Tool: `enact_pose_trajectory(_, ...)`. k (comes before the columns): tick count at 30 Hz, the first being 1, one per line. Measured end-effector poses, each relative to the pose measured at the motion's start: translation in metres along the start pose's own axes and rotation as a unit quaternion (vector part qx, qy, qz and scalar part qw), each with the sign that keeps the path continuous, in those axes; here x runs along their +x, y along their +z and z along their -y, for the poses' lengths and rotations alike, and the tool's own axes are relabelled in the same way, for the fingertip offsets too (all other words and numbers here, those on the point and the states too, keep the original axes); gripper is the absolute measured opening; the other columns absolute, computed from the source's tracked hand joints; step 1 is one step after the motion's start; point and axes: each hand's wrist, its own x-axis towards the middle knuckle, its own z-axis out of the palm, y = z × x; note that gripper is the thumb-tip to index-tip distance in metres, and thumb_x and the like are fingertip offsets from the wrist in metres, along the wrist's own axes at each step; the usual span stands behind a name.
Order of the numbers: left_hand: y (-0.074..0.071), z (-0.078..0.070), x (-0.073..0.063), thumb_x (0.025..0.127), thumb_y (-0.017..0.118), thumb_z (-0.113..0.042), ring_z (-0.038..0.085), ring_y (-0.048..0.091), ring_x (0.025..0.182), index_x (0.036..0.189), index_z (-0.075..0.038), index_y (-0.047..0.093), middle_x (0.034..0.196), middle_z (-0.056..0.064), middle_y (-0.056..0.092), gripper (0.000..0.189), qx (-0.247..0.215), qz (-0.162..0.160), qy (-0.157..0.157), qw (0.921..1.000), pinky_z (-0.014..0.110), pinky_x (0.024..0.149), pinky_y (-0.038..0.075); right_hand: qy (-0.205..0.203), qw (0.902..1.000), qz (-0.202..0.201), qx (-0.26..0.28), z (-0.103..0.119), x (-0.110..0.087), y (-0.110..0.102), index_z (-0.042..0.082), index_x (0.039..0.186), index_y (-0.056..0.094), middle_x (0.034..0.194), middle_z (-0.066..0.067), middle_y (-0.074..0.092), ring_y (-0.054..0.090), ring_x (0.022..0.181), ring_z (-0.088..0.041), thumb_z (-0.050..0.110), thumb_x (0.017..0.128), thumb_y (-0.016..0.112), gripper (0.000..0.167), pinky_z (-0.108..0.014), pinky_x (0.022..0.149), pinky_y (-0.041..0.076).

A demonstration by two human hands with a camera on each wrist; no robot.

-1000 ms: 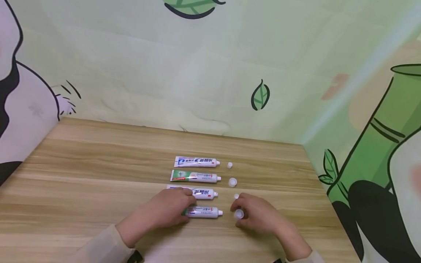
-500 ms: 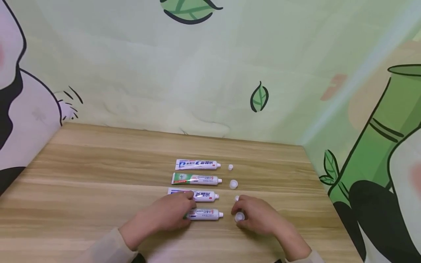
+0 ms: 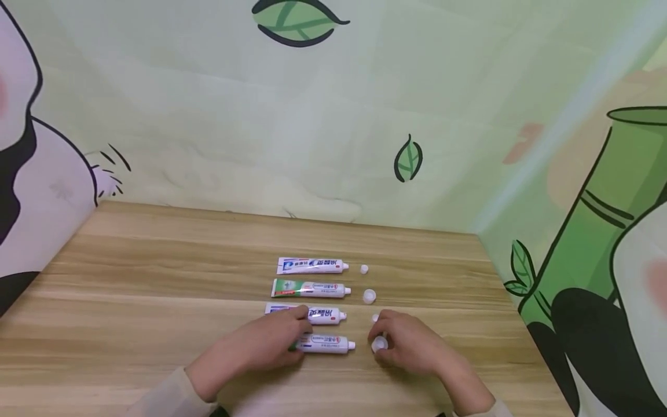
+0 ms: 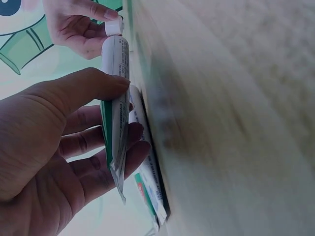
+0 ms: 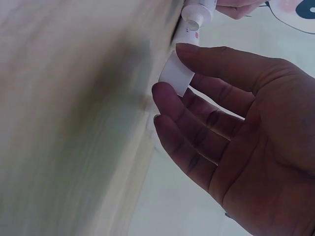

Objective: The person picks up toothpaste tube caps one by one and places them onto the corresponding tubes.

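Held tube point(image 3: 325, 344) — white and green, uncapped

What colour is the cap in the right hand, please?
The cap is white, clearest in the right wrist view.

I saw the table point(image 3: 156, 260) was smooth wood-look, semi-matt w/ visible grain. Tubes point(image 3: 312, 289) on it were smooth, glossy plas.; caps point(image 3: 369, 296), smooth plas. too. Backdrop point(image 3: 208, 116) behind table looked smooth, sl. creased; sleeves point(image 3: 169, 397), matt cloth.
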Motion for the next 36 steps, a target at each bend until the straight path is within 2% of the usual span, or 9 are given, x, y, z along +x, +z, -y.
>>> enact_pose_trajectory(5,-0.005,0.001,0.001,0.086,0.080,-0.024,0.005,0.044,0.075,0.110,-0.008,0.072,0.093,-0.007,0.048,0.030,-0.002,-0.007,0.005,1.0000,0.023,0.068,0.047,0.009,0.9999,-0.011,0.005,0.001,0.002,-0.007,0.014,0.102,0.078,0.092,0.008,0.063,0.056,0.077,-0.002,0.012,0.085,0.079,0.017,-0.022,0.070,0.050)
enact_pose_trajectory(10,-0.012,0.002,0.003,0.087,0.078,-0.020,0.006,0.049,0.080,0.114,-0.006,0.071,0.099,-0.004,0.057,0.032,-0.024,-0.019,0.004,0.9995,0.025,0.073,0.051,0.022,0.9993,-0.021,0.024,0.004,0.005,-0.016,0.011,0.104,0.077,0.093,0.007,0.064,0.060,0.080,-0.006,0.009,0.087,0.079,0.018,-0.023,0.071,0.051)
enact_pose_trajectory(14,-0.018,0.004,0.004,0.089,0.075,-0.019,0.005,0.051,0.075,0.106,-0.010,0.069,0.090,-0.007,0.060,0.020,-0.061,-0.011,-0.014,0.9980,0.022,0.070,0.050,0.023,0.9987,-0.026,0.037,0.004,0.009,-0.021,0.010,0.106,0.077,0.097,0.007,0.065,0.062,0.085,-0.008,0.010,0.089,0.079,0.017,-0.025,0.075,0.054)
enact_pose_trajectory(17,-0.022,0.007,0.006,0.093,0.073,-0.020,0.005,0.051,0.072,0.099,-0.015,0.065,0.083,-0.011,0.056,0.011,-0.071,-0.007,-0.017,0.9973,0.021,0.067,0.048,0.026,0.9981,-0.033,0.044,0.005,0.012,-0.025,0.011,0.107,0.076,0.100,0.006,0.067,0.063,0.087,-0.009,0.011,0.090,0.078,0.017,-0.026,0.076,0.054)
enact_pose_trajectory(19,-0.024,0.009,0.006,0.096,0.071,-0.021,0.006,0.054,0.076,0.103,-0.013,0.066,0.086,-0.009,0.059,0.012,-0.066,-0.010,-0.014,0.9977,0.024,0.071,0.051,0.032,0.9973,-0.040,0.052,0.006,0.014,-0.027,0.012,0.107,0.076,0.101,0.006,0.068,0.063,0.088,-0.010,0.012,0.091,0.077,0.017,-0.026,0.076,0.054)
enact_pose_trajectory(22,-0.027,0.012,0.004,0.099,0.068,-0.020,0.013,0.064,0.093,0.118,-0.006,0.067,0.103,-0.001,0.069,0.023,-0.048,-0.024,-0.004,0.9985,0.034,0.086,0.058,0.042,0.9953,-0.047,0.073,0.008,0.017,-0.032,0.013,0.109,0.075,0.103,0.006,0.069,0.063,0.089,-0.010,0.012,0.091,0.077,0.018,-0.028,0.077,0.055)
enact_pose_trajectory(25,-0.031,0.012,0.001,0.102,0.064,-0.018,0.022,0.067,0.109,0.130,0.000,0.063,0.118,0.009,0.070,0.034,-0.042,-0.044,0.001,0.9982,0.043,0.099,0.057,0.039,0.9927,-0.056,0.100,0.008,0.020,-0.036,0.012,0.111,0.074,0.102,0.003,0.070,0.063,0.088,-0.010,0.011,0.092,0.077,0.019,-0.027,0.077,0.056)
enact_pose_trajectory(31,-0.037,0.013,0.001,0.107,0.057,-0.020,0.021,0.061,0.110,0.135,0.000,0.058,0.121,0.008,0.065,0.036,-0.049,-0.061,-0.013,0.9968,0.045,0.103,0.054,0.028,0.9881,-0.079,0.129,0.008,0.026,-0.043,0.012,0.113,0.072,0.108,0.000,0.071,0.066,0.088,-0.010,0.008,0.092,0.076,0.022,-0.025,0.076,0.057)
enact_pose_trajectory(36,-0.039,0.016,0.006,0.108,0.054,-0.023,0.026,0.060,0.120,0.140,0.001,0.056,0.127,0.011,0.064,0.039,-0.054,-0.066,-0.027,0.9960,0.047,0.108,0.051,0.033,0.9862,-0.091,0.134,0.009,0.030,-0.047,0.013,0.114,0.073,0.108,0.001,0.070,0.067,0.090,-0.014,0.008,0.092,0.076,0.022,-0.027,0.079,0.059)
